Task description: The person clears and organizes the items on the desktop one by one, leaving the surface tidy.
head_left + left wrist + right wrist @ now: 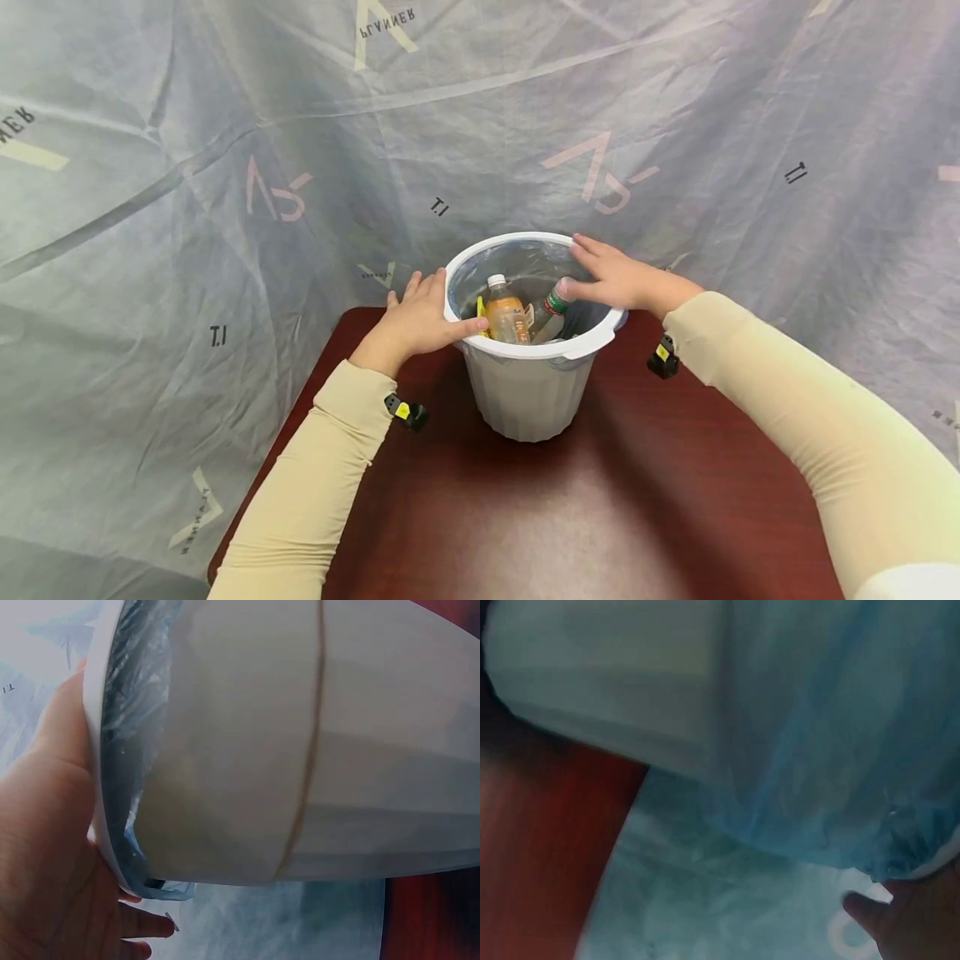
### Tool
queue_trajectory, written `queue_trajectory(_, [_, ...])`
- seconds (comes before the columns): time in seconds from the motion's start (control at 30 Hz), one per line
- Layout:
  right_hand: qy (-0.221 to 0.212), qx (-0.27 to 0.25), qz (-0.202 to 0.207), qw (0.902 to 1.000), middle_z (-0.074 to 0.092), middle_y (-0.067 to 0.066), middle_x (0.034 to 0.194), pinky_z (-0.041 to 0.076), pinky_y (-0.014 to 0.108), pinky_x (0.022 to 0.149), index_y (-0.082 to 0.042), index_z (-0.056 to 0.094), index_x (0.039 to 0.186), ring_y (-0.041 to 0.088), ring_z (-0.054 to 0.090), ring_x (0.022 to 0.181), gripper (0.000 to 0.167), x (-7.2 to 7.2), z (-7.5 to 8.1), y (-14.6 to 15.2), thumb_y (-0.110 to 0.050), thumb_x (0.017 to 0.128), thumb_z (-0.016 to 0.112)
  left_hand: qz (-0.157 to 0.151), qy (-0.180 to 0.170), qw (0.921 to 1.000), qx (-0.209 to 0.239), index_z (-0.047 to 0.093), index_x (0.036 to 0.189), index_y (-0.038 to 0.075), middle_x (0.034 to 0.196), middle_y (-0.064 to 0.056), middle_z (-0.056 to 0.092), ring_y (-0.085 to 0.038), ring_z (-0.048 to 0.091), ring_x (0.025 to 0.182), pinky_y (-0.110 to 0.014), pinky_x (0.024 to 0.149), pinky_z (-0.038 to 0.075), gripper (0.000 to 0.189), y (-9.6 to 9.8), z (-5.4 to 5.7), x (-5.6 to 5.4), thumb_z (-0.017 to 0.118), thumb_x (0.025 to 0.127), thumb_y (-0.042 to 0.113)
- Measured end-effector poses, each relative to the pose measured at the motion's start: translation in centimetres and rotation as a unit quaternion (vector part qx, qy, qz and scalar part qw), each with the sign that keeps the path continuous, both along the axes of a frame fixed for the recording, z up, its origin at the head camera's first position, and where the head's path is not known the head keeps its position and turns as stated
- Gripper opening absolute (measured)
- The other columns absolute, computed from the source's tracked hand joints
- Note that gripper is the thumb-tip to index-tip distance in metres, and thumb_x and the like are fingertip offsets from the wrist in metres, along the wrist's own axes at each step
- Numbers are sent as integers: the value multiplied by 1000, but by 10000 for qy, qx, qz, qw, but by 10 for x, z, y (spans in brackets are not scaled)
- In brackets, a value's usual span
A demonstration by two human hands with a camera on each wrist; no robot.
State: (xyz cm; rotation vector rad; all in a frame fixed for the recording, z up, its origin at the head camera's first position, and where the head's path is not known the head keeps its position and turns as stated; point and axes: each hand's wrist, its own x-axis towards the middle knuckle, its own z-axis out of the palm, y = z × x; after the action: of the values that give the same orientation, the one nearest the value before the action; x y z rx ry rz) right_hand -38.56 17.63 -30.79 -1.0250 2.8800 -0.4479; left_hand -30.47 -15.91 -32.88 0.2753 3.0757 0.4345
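A light grey trash can [525,392] with a white rim [517,352] stands upright, lined with a clear plastic bag [139,697]. My left hand [422,321] rests on the rim's left side, fingers spread outside and thumb reaching over the edge. On the opposite side, my right hand [617,277] lies over the rim with its fingers extended, its thumb above the opening. Inside are a white-capped bottle [507,313] with an orange label, a bottle with a green-and-red label [555,302] and something yellow [482,310]. In the right wrist view, bluish bag film [817,772] hangs over the can's outside.
The can stands on a dark red-brown table [540,517], toward its far edge. Grey printed sheeting [300,125] hangs behind and along the left of the table. Small black devices with yellow marks sit at the left wrist [405,412] and right wrist [663,357].
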Motion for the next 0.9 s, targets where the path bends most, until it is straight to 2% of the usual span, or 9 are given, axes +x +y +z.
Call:
queue_trajectory(0.07, [-185,81,-158,9997,0,20,168,5,55,122,2,10,161,40,-3,154,92,2,-6,-1,-60,102,43,-7,-16,10000,-41,1,164,9,169,-14,12,-32,-7,156,-68,117,2,129,0,1,-1,48,76,91])
queue_trajectory(0.2, [-126,-53,-367,9992,0,20,168,3,53,122,1,6,161,39,-4,154,91,3,-8,0,-61,103,38,-60,-103,9999,-56,-2,164,12,170,-13,5,-30,-11,155,-66,118,-1,123,-3,4,-9,49,80,87])
queue_trajectory(0.47, [-140,-15,-924,9956,1,24,167,4,55,122,4,2,160,42,-2,154,96,-2,-12,3,-66,102,33,-437,-171,9989,-64,4,165,20,170,-10,5,-28,-13,155,-63,119,0,111,-6,4,-50,48,85,84])
queue_trajectory(0.57, [-153,-77,-1072,9941,2,24,167,4,58,121,4,2,160,44,-2,153,98,-7,-15,3,-68,101,32,-447,-220,9987,-50,4,165,23,170,-11,6,-29,-13,155,-64,119,0,109,-6,4,-60,47,86,84])
queue_trajectory(0.67, [-137,-116,-1122,9935,2,24,167,5,58,121,3,2,160,45,-1,153,99,-11,-15,4,-69,101,33,-428,-277,9987,32,3,165,23,170,-9,6,-29,-13,155,-64,119,1,108,-5,3,-63,47,86,83])
queue_trajectory(0.8, [-134,-146,-1132,9934,2,24,167,4,58,121,3,2,160,44,-1,153,98,-14,-16,5,-68,101,34,-366,-285,9989,100,3,165,23,170,-7,6,-30,-12,155,-64,119,-1,108,-2,4,-61,45,86,84])
queue_trajectory(0.9, [-137,-314,-1113,9932,4,25,167,5,57,122,4,2,160,44,0,153,96,-14,-17,7,-66,102,32,-283,-207,9994,25,2,165,27,170,-12,6,-31,-13,155,-66,118,-2,103,-1,3,-58,35,87,87])
